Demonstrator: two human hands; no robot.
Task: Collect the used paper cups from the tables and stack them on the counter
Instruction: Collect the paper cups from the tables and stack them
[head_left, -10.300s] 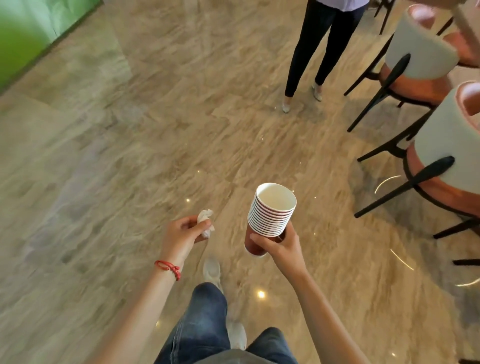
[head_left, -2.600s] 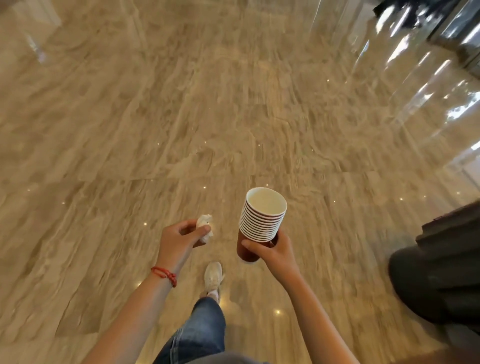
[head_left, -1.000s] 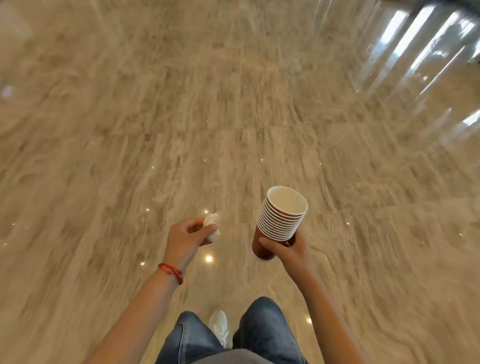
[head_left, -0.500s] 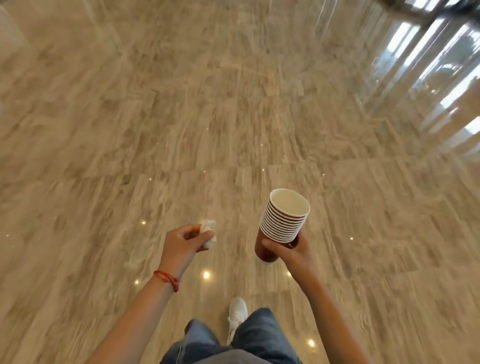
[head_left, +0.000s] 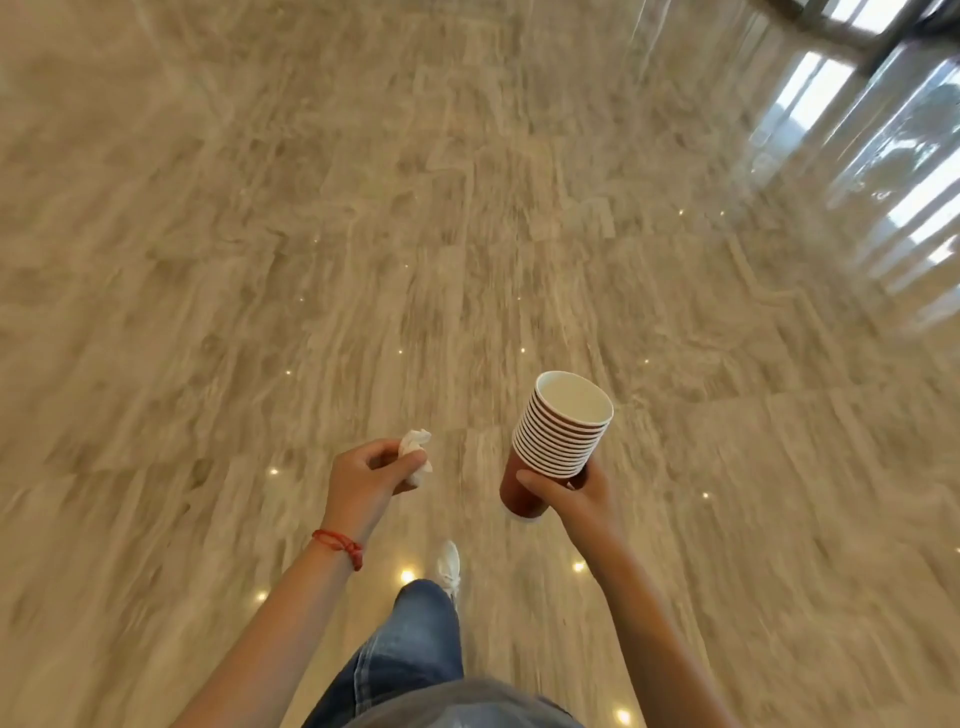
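Down in the lower middle of the head view, the right hand grips a stack of cups, its fingers and thumb curled round the red lower part just under the white rims. The stack is held in the air over the floor, tilted so its open mouth leans toward the upper right, with the white inside of the top cup showing. Just left of it, and apart from it, the left hand pinches a crumpled white tissue between thumb and curled fingers; the tissue sticks out above and to the right of the knuckles. A red cord bracelet sits on the left wrist. Both bare forearms run up from the bottom edge toward the hands. Between them, at the bottom centre, a leg in blue jeans reaches forward, and a white shoe shows at its far end on the floor. The floor is glossy beige stone with streaked veining, blurred across most of the frame, and dotted with small bright light spots. In the upper right corner, bright window reflections lie in pale bands on the stone.
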